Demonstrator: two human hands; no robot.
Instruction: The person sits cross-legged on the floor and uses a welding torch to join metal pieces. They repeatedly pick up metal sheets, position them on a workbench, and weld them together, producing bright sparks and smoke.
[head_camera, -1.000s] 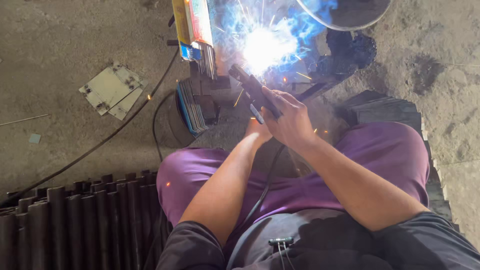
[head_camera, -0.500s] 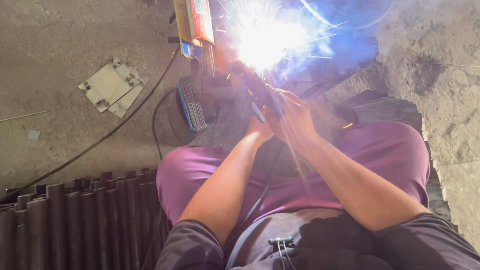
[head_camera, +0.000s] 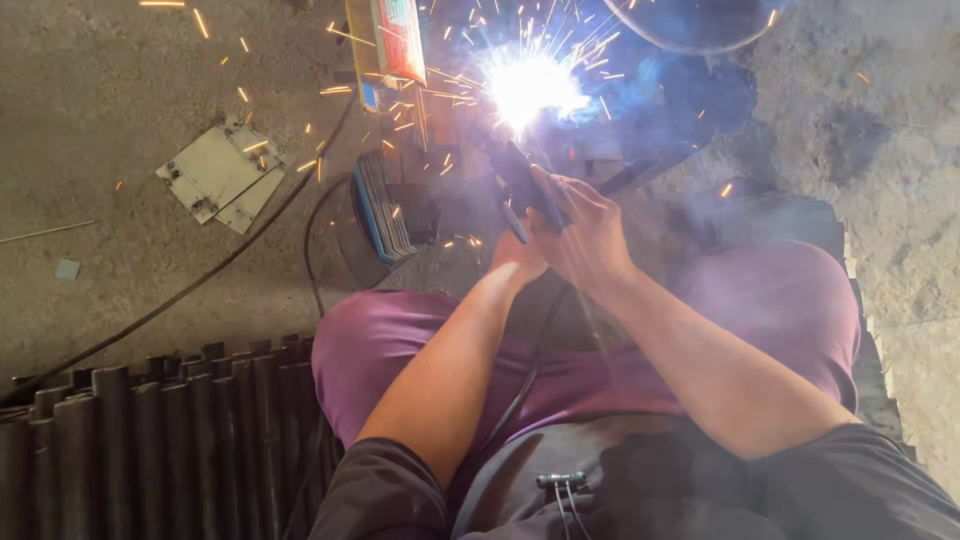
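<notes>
head view, seated person looking down over purple-trousered knees: the right hand (head_camera: 590, 235) is closed around a dark welding torch (head_camera: 522, 185), with the left hand (head_camera: 518, 262) tucked against it from below and mostly hidden. the torch tip meets a white-blue arc (head_camera: 528, 88) that throws orange sparks across the concrete floor (head_camera: 120, 80), near a stack of thin blue-edged plates (head_camera: 385, 210). pale metal plates (head_camera: 222, 175) lie at left, a black cable (head_camera: 200, 285) crosses the floor, and dark pipes (head_camera: 150, 440) fill the lower left.
</notes>
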